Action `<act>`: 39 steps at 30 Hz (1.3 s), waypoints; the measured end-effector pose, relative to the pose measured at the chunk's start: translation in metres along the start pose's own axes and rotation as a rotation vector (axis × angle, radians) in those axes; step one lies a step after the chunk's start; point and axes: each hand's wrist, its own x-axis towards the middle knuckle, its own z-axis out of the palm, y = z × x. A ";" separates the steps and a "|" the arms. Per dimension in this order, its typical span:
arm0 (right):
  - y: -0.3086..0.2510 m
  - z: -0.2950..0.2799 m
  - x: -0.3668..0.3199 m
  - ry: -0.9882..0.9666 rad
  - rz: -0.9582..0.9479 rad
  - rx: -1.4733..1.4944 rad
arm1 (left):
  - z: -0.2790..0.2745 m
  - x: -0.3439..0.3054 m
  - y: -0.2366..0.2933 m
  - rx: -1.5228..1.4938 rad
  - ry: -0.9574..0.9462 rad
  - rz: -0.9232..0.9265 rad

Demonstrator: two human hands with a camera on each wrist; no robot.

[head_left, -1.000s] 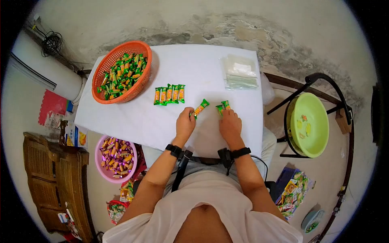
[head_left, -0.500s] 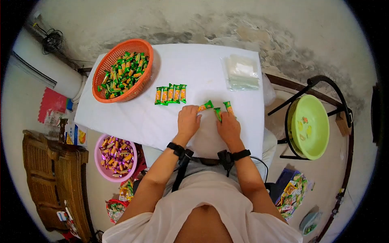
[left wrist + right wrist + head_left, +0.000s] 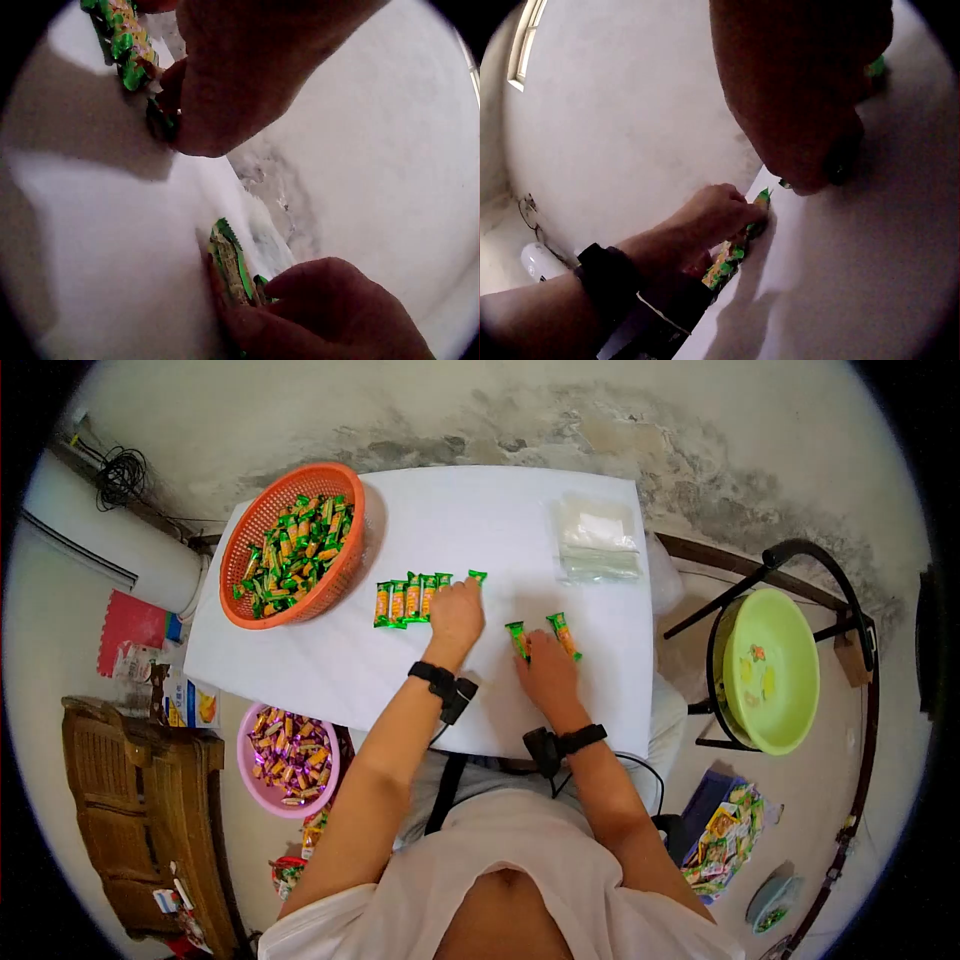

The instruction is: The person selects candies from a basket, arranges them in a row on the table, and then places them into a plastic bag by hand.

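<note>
Wrapped bars were held in both hands beside a row of wrapped bars on the bench.
At the row's right end, one bar was pinched by the left hand. Farther right of the row, a second bar was gripped between thumb and fingers of the right hand, with a third bar lying just beside its fingers. The bars were judged light, with slick, crinkly wrappers and a brittle filling that could be cracked by squeezing; a gentle hold across the middle, rather than on the flimsy sealed ends, seemed best suited.
</note>
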 end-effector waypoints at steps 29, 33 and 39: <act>0.014 0.000 0.021 -0.350 0.357 0.869 | -0.017 -0.075 -0.006 -1.027 -0.095 -0.052; 0.010 -0.002 0.030 -0.246 0.365 0.906 | -0.016 -0.081 0.000 -1.052 -0.209 -0.274; 0.018 0.018 0.052 -0.169 0.195 0.639 | -0.015 -0.087 0.007 -0.615 0.023 -0.026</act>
